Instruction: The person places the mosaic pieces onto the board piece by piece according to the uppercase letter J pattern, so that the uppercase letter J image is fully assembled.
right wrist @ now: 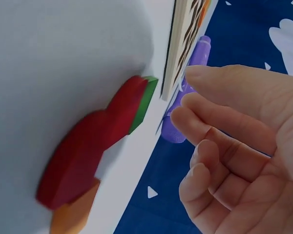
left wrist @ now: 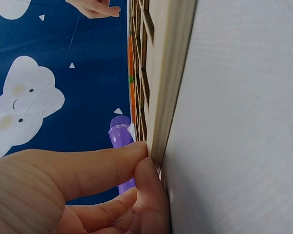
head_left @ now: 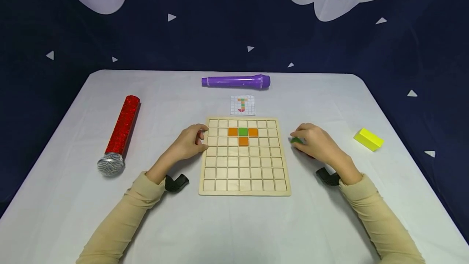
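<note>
My left hand (head_left: pixel 188 141) rests at the left edge of a wooden grid board (head_left: pixel 244 190). Its thumb and forefinger touch the rim, well apart along it in the head view; in the left wrist view their tips overlap at the wooden edge. Three orange tiles and a green tile (head_left: pixel 243 132) sit in the grid's upper rows. To the board's right, my right hand (head_left: pixel 316 141) hovers with loosely bent fingers and nothing between them. Beside it on the cloth lie red pieces (right wrist: pixel 75 156), a green piece (right wrist: pixel 144 105) and an orange piece (right wrist: pixel 75 209), mostly hidden by the hand in the head view.
A small pattern card (head_left: pixel 242 105) lies behind the board, with a purple microphone (head_left: pixel 234 82) beyond it. On the left is a glittery red microphone (head_left: pixel 122 129). A yellow block (head_left: pixel 368 139) stands at the right of the white-covered table (head_left: pixel 234 227).
</note>
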